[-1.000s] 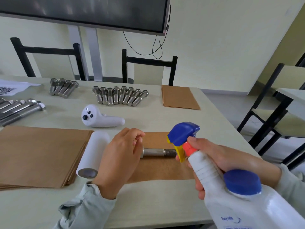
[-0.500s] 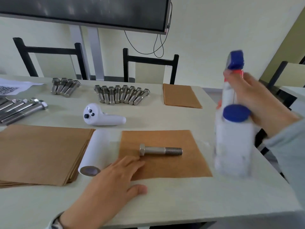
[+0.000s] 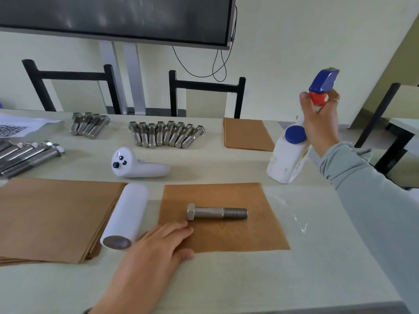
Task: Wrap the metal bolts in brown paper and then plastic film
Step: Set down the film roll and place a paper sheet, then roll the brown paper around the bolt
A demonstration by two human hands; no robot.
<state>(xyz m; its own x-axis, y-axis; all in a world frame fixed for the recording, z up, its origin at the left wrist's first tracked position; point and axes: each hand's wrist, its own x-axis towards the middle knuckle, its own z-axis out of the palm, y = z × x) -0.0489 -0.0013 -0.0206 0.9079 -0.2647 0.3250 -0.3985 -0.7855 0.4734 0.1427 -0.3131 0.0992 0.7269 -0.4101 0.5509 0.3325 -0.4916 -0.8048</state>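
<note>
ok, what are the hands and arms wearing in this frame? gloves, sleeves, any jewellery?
No gloves: both hands are bare. The right hand has a thin ring on one finger, and its arm is in a loose, pale grey-blue long sleeve, bunched at the wrist. The left hand shows no ring; its forearm is bare in view, with only a dark sliver at the bottom edge, too small to identify.

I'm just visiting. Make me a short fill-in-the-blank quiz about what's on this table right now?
1. The single bolt lies on a sheet of brown ____.
2. The right hand grips a spray ____.
3. The left hand lies flat, fingers near the bolt's ____.
4. The white roll lies on the sheet's ____ side.

Missing words: paper; bottle; head; left
</note>
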